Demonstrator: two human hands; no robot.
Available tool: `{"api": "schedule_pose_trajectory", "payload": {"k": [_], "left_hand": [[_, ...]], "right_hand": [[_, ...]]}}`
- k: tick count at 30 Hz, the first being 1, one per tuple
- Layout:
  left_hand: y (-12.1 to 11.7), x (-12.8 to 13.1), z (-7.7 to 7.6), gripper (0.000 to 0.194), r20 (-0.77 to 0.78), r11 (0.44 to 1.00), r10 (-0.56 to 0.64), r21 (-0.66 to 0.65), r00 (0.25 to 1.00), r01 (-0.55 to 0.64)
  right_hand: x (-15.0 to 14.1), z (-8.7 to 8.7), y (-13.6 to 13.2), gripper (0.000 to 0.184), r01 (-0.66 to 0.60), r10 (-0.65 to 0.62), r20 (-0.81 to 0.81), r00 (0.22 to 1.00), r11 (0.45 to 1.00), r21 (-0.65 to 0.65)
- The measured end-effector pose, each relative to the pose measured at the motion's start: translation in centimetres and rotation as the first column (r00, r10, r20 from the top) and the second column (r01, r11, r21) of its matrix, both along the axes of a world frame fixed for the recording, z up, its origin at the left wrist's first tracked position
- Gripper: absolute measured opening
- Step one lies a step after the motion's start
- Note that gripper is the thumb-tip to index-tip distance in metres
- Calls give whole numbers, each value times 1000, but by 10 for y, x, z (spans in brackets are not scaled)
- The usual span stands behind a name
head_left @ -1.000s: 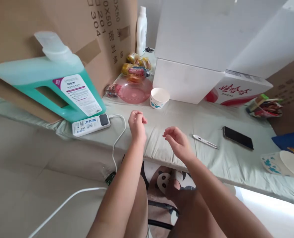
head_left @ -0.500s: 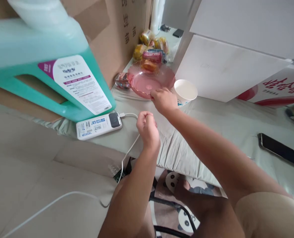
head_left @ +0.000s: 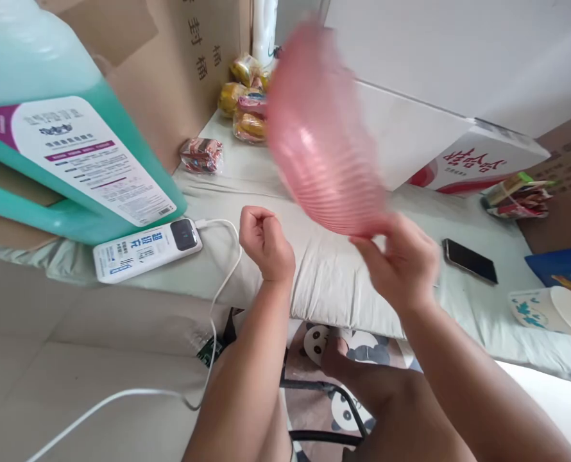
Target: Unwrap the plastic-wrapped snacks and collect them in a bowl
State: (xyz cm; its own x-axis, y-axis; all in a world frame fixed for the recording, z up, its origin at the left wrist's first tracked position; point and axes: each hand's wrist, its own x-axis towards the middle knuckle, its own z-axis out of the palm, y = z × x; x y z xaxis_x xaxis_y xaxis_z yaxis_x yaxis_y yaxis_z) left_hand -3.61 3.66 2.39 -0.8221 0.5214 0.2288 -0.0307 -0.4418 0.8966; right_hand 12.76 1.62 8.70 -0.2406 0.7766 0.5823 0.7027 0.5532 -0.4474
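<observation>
My right hand [head_left: 403, 263] grips the scalloped rim of a pink see-through plastic bowl [head_left: 321, 141] between thumb and fingers. The bowl is raised and tilted on its side above the cloth-covered surface [head_left: 324, 276], its ribbed outside towards me and blurred by motion. My left hand [head_left: 267, 244] is closed in a fist, resting near the surface beside a white cable [head_left: 228, 276], and nothing shows in it. Left of that hand lies a white power bank [head_left: 148, 250] with the cable plugged in. A red-wrapped snack [head_left: 202, 156] lies behind it.
A large jug of green liquid [head_left: 136, 147] stands at left before a cardboard box [head_left: 170, 83]. Packaged snacks [head_left: 247, 102] lie at the back. To the right are a white box [head_left: 401, 128], a phone [head_left: 471, 261], a paper cup [head_left: 530, 308] and a blue packet [head_left: 564, 266].
My right hand has lifted the pink bowl off the surface, tilting it and moving to the right. My left fist stays closed. The view has shifted towards the right.
</observation>
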Motion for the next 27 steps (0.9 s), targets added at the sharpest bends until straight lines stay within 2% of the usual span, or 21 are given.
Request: {"api": "schedule_pose_trajectory", "payload": {"k": [2,5,9,11,13,15,17,18,21,22,24,25,27], "left_hand": [[2,4,-3,15,32,997,-72,-25,997,73],[7,10,-8,16,79,982,-171,-73,982,177],[14,21,-10,15,140,951,-272,-110,952,288],[17,26,-8,13,264,914,-336,-139,904,380],[21,31,-4,10,486,842,-399,-143,778,521],[23,33,1,8,699,771,-402,-92,592,631],[26,34,4,7,813,757,-360,-32,458,652],[27,33,5,7,836,769,-341,-15,431,639],[30,28,6,9,851,809,-311,4,423,587],[32,25,6,10,853,817,-308,9,422,577],[35,21,4,11,859,826,-303,21,413,563],[37,19,2,11,865,830,-297,24,404,557],[40,17,-3,11,886,836,-269,20,377,549]], "right_hand": [[37,-10,-14,2,117,-116,-47,992,992,38],[85,-26,-20,7,209,-209,-4,978,977,46],[121,-45,-5,15,245,-247,173,953,969,31],[132,-55,8,20,239,-231,261,937,971,-1],[141,-67,21,25,240,-223,330,917,971,-12],[147,-78,31,28,235,-220,392,893,972,9],[151,-87,38,29,218,-214,458,863,975,45],[152,-89,39,28,204,-207,494,845,977,62],[148,-83,36,20,195,-214,617,757,976,100],[144,-76,34,22,208,-229,658,718,972,111],[130,-55,29,38,237,-255,712,654,963,128],[118,-43,28,42,223,-243,711,660,967,124],[86,-19,33,36,91,-116,641,759,993,73]]}}
